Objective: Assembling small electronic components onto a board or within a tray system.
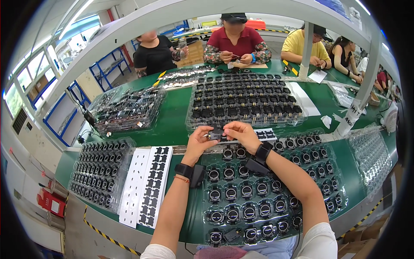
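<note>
To the left of the left hand point(198, 141), a clear plastic tray point(128, 152) is filled with black, ring-faced parts point(103, 157); nearer that hand, a white sheet point(169, 152) of black cut-out stickers point(161, 163) appears mostly unused. A small black piece point(214, 132), seemingly unfinished, is grasped by the left hand and pinched by the right hand point(243, 134). Beyond both hands, many black square housings point(232, 112), apparently still waiting, are held in a transparent tray point(284, 122); below the right hand, similar ring-faced units point(246, 191) are held in a wide clear tray point(205, 185).
</note>
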A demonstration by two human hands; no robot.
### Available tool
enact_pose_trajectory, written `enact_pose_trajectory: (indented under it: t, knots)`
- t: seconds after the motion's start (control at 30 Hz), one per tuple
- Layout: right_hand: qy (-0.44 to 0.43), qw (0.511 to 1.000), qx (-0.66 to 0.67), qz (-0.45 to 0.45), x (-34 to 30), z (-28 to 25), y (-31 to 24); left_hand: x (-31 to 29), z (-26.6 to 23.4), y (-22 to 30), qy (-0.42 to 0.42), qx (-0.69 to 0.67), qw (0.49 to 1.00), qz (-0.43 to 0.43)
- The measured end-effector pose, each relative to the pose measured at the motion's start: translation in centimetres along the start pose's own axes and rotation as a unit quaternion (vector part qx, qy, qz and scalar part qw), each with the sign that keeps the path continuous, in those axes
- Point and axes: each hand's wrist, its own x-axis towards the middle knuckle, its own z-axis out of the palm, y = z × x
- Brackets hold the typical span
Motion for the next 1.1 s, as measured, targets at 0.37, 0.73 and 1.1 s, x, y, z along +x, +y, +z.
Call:
enact_pose_trajectory:
  t: [0.37,0.73,1.1]
  knots:
    - [0.001,0.999,-0.038,0.022,-0.2,-0.1,-0.1,0.3,-0.6,-1.2,0.008,0.016,1.000,-0.025]
    - [0.008,0.999,-0.032,0.026,-0.1,-0.1,0.0,0.4,-0.7,-1.0,-0.004,-0.013,1.000,-0.013]
    - [0.026,0.998,-0.055,0.028,0.1,-0.4,0.6,0.2,-0.5,-0.6,-0.025,0.004,1.000,-0.005]
